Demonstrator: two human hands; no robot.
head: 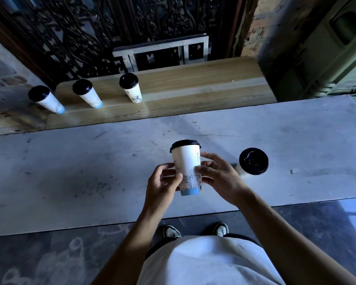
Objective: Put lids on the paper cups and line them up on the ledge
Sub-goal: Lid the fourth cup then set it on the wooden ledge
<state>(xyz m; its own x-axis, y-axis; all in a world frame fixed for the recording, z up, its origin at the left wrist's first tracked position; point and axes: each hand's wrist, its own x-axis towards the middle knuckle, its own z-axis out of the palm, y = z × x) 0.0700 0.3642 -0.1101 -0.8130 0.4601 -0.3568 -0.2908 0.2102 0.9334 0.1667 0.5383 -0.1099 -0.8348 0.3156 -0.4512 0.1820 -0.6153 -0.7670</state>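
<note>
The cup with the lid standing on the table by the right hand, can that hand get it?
Probably yes, but not yet: the right hand and left hand both hold the lidded cup. The other cup stands close beside it, with nothing between.

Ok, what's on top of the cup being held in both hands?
A black lid sits on the held cup, gripped by the left hand and right hand. The lid hides whatever is inside.
</note>
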